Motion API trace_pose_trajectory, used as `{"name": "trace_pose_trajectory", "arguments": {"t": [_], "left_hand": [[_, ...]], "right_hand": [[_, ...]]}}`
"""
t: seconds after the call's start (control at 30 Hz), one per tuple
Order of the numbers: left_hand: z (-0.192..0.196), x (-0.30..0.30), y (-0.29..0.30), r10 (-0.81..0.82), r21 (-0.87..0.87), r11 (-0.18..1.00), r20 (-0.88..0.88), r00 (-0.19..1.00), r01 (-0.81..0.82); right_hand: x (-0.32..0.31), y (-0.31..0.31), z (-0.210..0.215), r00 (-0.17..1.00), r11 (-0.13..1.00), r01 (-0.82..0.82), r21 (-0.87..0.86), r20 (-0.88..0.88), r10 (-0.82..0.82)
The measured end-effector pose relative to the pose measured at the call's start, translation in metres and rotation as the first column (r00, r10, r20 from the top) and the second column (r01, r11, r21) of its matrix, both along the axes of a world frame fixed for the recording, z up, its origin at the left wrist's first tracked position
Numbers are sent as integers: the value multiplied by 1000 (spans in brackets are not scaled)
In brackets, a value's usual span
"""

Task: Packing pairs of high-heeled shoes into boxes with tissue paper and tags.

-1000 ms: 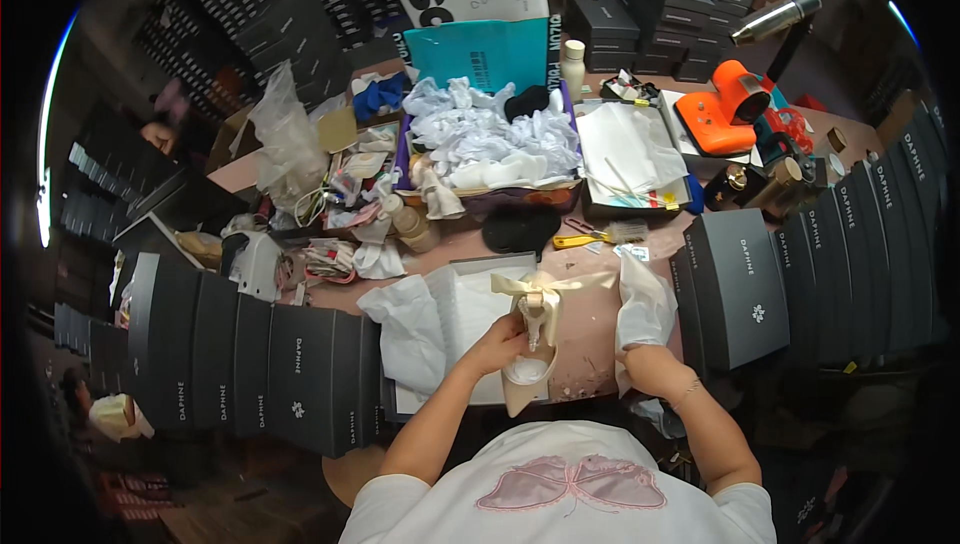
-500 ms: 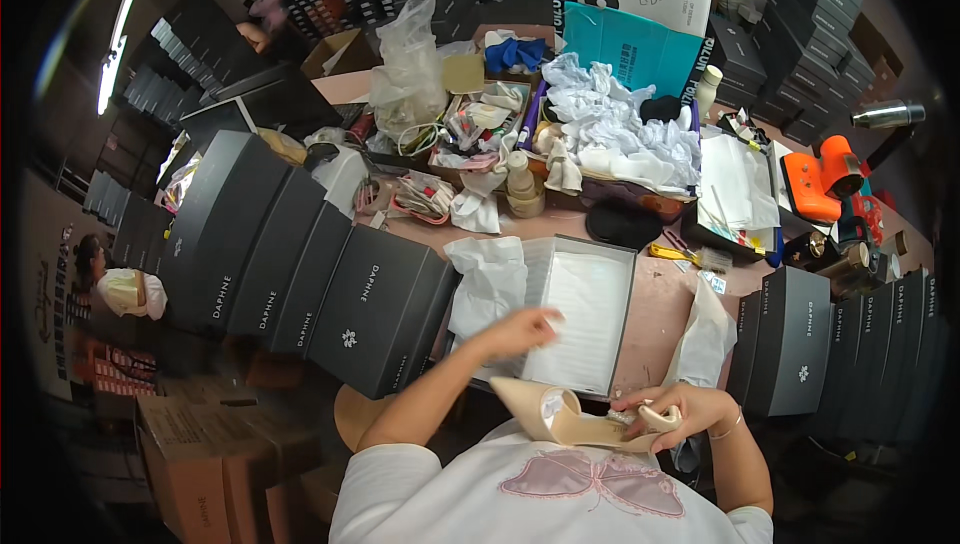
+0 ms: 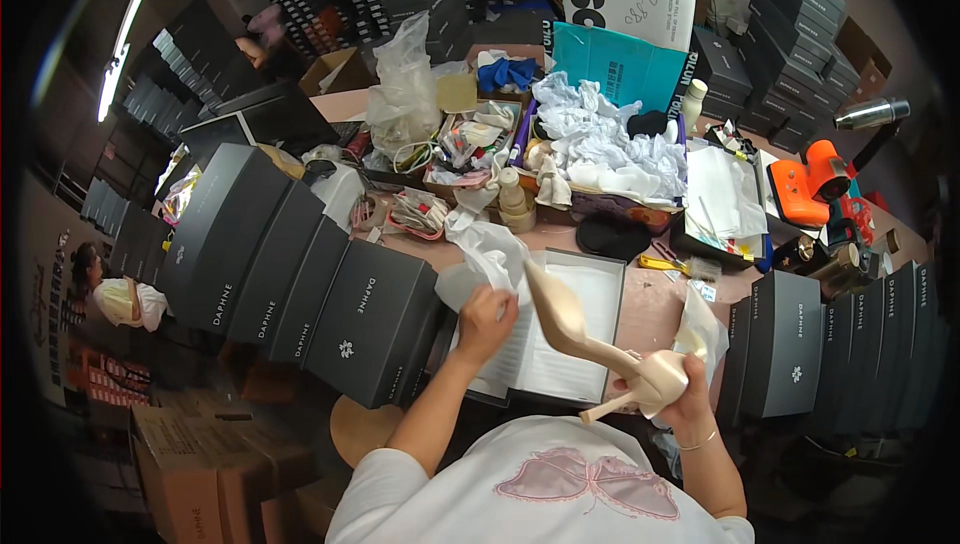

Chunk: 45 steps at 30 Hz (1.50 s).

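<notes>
While dark shoe boxes (image 3: 365, 314) stand in a row to the left of both grips, the left hand (image 3: 488, 326) has its thumb and fingers pinching the near edge of a sheet of white tissue (image 3: 490, 254), which spreads crumpled beyond the fingertips. Below and to the right of that pinch lies an open box (image 3: 616, 314) with white paper inside. Above it is a beige high-heeled shoe (image 3: 600, 352), its pointed toe reaching leftward from the right grip to near the tissue (whether they touch, I cannot tell). The right hand (image 3: 690, 399) is closed around the back of the shoe, and the slim heel sticks out leftward and down from it. Just beyond the right hand is more white wrapping (image 3: 700, 329); farther right stand upright dark boxes (image 3: 790, 344).
</notes>
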<state>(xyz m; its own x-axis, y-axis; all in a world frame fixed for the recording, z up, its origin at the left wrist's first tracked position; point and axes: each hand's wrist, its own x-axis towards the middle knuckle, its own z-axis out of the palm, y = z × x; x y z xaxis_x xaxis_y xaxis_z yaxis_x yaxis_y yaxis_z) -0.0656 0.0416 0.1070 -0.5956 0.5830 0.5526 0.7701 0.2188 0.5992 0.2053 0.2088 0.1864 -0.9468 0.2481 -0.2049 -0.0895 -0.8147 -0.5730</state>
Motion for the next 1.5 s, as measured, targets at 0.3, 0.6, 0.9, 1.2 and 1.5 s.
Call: {"name": "trace_pose_trajectory", "arguments": {"t": [0.3, 0.6, 0.9, 1.2, 1.5], "left_hand": [[-86, 106, -141, 413, -203, 911, 449, 792, -360], [-85, 32, -98, 412, -172, 908, 209, 887, -382], [64, 65, -24, -48, 117, 993, 582, 812, -25], [92, 115, 10, -406, 127, 907, 10, 914, 402], [77, 113, 6, -514, 265, 836, 69, 855, 481]], "right_hand": [[-89, -36, -76, 943, 952, -24, -304, 310, 123], [-57, -35, -99, 950, 880, -111, -462, 211, 231], [-39, -32, -95, 999, 785, -12, -620, 21, 31], [-62, -76, -45, 911, 917, 259, 303, 238, -336], [-52, -53, -61, 850, 735, 375, 564, 106, -516]]}}
